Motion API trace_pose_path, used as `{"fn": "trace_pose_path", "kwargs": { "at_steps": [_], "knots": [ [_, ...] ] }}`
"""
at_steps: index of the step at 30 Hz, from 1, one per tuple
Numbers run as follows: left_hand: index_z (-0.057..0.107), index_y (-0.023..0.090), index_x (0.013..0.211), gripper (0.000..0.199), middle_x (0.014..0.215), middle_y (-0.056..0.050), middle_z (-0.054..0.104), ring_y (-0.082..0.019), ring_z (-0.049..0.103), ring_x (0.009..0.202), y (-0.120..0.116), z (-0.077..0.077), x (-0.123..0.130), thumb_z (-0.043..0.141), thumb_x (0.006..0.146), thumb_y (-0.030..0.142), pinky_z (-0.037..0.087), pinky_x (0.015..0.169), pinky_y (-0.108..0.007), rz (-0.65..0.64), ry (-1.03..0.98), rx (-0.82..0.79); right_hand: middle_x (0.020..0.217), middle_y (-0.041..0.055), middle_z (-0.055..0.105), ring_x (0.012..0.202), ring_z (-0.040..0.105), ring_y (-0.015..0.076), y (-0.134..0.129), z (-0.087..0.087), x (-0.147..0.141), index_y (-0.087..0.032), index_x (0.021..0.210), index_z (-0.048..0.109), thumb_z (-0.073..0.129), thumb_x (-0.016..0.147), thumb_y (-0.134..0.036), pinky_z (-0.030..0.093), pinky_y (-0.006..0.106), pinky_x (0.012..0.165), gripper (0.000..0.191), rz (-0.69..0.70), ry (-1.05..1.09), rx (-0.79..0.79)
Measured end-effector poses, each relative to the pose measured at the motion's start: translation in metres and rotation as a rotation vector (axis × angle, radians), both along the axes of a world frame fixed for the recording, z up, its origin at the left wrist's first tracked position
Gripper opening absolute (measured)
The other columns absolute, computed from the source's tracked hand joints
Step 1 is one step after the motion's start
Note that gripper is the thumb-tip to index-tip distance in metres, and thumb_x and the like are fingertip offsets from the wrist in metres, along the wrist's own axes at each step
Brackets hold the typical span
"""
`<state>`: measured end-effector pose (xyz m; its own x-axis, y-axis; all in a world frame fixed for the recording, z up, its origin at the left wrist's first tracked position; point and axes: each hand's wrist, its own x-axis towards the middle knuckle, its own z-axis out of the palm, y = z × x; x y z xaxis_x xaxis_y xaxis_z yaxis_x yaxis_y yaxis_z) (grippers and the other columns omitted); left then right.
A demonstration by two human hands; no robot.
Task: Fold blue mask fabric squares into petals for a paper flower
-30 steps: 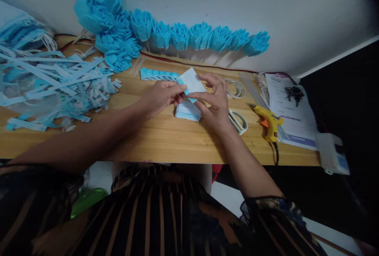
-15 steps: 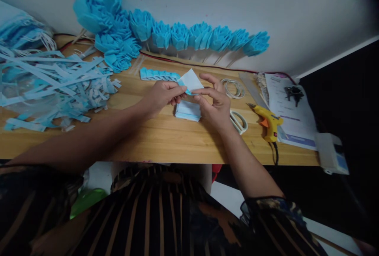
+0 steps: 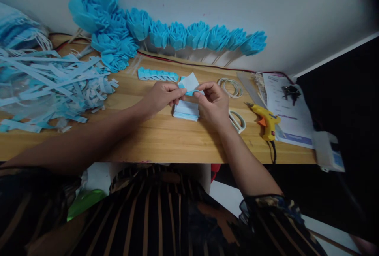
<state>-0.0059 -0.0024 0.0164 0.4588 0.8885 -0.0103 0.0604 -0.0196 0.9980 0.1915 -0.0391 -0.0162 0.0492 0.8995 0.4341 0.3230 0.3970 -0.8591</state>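
One white-and-blue fabric piece [image 3: 191, 81], partly folded, pinched between left hand [image 3: 164, 97] and right hand [image 3: 216, 105]; fold crosswise, corner toward the desk's [image 3: 142, 141] far edge.

Two bare hands pinch a pale blue square [image 3: 189, 82] above a wooden table [image 3: 142, 137], the left hand [image 3: 166, 93] at its left edge, the right hand [image 3: 214, 101] at its lower right. Just below lies a stack [image 3: 186, 110] of similar pieces; behind, a row of folded pieces [image 3: 156, 75]. Blue flowers [image 3: 198, 34] line the wall. Strips [image 3: 59, 86] pile up at left. At right are tape rolls [image 3: 232, 87], scissors [image 3: 241, 125], a yellow glue gun [image 3: 266, 121] and papers [image 3: 287, 110] with keys [image 3: 291, 92] on top.
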Motion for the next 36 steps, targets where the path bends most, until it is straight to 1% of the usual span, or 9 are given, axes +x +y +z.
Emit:
{"fn": "trace_pose_path", "kwargs": {
  "at_steps": [4, 6, 10, 12, 15, 20, 24, 30, 36],
  "knots": [
    [0.07, 0.016, 0.062, 0.028, 0.054, 0.001, 0.059, -0.007, 0.048, 0.049, 0.0002, -0.0005, -0.0002, 0.069, 0.09, 0.019, 0.036, 0.051, -0.022, -0.011, 0.014, 0.014, 0.092, 0.0002, 0.071, 0.085, 0.068, 0.0191, 0.0028, -0.0027, 0.0019, -0.03, 0.128, 0.061, 0.073, 0.084, -0.063, 0.059, 0.037, 0.079, 0.057, 0.03, -0.009, -0.036],
    [0.07, 0.016, 0.062, 0.028, 0.054, 0.001, 0.059, -0.007, 0.049, 0.049, 0.0007, -0.0016, 0.0, 0.068, 0.09, 0.018, 0.036, 0.051, -0.021, 0.002, 0.018, 0.018, 0.096, 0.0015, 0.072, 0.09, 0.07, 0.0212, 0.0032, -0.0033, 0.0023, -0.031, 0.134, 0.061, 0.073, 0.084, -0.065, 0.06, 0.041, 0.083, 0.062, 0.05, -0.003, -0.064],
    [0.069, 0.016, 0.062, 0.03, 0.054, 0.001, 0.058, -0.007, 0.048, 0.049, 0.0016, -0.0036, 0.0002, 0.066, 0.091, 0.017, 0.035, 0.05, -0.021, 0.017, 0.01, 0.032, 0.107, 0.0027, 0.077, 0.1, 0.072, 0.0227, 0.0011, -0.0006, 0.0004, -0.029, 0.123, 0.071, 0.077, 0.081, -0.06, 0.059, 0.045, 0.095, 0.052, 0.088, 0.072, -0.098],
    [0.069, 0.016, 0.062, 0.03, 0.054, 0.001, 0.058, -0.007, 0.048, 0.048, 0.0014, -0.0037, -0.0001, 0.066, 0.092, 0.019, 0.035, 0.049, -0.021, 0.013, 0.014, 0.044, 0.108, 0.0028, 0.078, 0.101, 0.072, 0.0223, -0.0003, 0.0017, -0.0009, -0.028, 0.116, 0.075, 0.079, 0.08, -0.057, 0.059, 0.044, 0.097, 0.047, 0.084, 0.094, -0.1],
    [0.069, 0.017, 0.062, 0.029, 0.053, 0.002, 0.058, -0.008, 0.048, 0.049, 0.0009, -0.0036, -0.0008, 0.069, 0.091, 0.024, 0.035, 0.05, -0.021, 0.0, 0.029, 0.075, 0.105, 0.0023, 0.079, 0.098, 0.072, 0.0217, -0.0013, 0.0041, -0.0017, -0.027, 0.112, 0.077, 0.08, 0.079, -0.058, 0.059, 0.044, 0.096, 0.045, 0.056, 0.093, -0.106],
    [0.067, 0.018, 0.058, 0.029, 0.051, 0.002, 0.056, -0.008, 0.047, 0.049, 0.0012, -0.0051, -0.0016, 0.072, 0.086, 0.024, 0.033, 0.05, -0.021, -0.021, 0.057, 0.109, 0.102, 0.0015, 0.079, 0.094, 0.072, 0.0206, -0.0011, 0.0036, -0.0017, -0.028, 0.11, 0.077, 0.082, 0.077, -0.058, 0.059, 0.043, 0.094, 0.045, 0.046, 0.094, -0.103],
    [0.067, 0.019, 0.058, 0.028, 0.051, 0.002, 0.056, -0.008, 0.047, 0.051, 0.0016, -0.0059, -0.0018, 0.073, 0.085, 0.024, 0.032, 0.05, -0.021, -0.001, 0.042, 0.109, 0.102, 0.0005, 0.078, 0.094, 0.071, 0.02, -0.001, 0.001, -0.0015, -0.029, 0.113, 0.076, 0.08, 0.08, -0.056, 0.059, 0.041, 0.092, 0.043, 0.064, 0.086, -0.113],
    [0.066, 0.018, 0.059, 0.027, 0.054, 0.002, 0.055, -0.008, 0.046, 0.052, 0.0006, -0.0044, -0.0012, 0.068, 0.086, 0.019, 0.032, 0.052, -0.022, 0.037, 0.015, 0.099, 0.105, 0.0014, 0.077, 0.094, 0.071, 0.0205, 0.0005, -0.001, -0.0017, -0.03, 0.122, 0.07, 0.079, 0.079, -0.061, 0.06, 0.041, 0.089, 0.054, 0.102, 0.077, -0.128],
    [0.067, 0.017, 0.066, 0.018, 0.063, 0.002, 0.063, -0.008, 0.048, 0.054, 0.0008, -0.0025, 0.0003, 0.07, 0.084, 0.017, 0.034, 0.053, -0.022, 0.056, -0.013, 0.058, 0.098, 0.0012, 0.076, 0.095, 0.072, 0.0226, 0.0003, 0.0006, -0.0031, -0.031, 0.119, 0.068, 0.08, 0.077, -0.065, 0.061, 0.042, 0.09, 0.056, 0.181, 0.057, -0.171]
  ]
}}
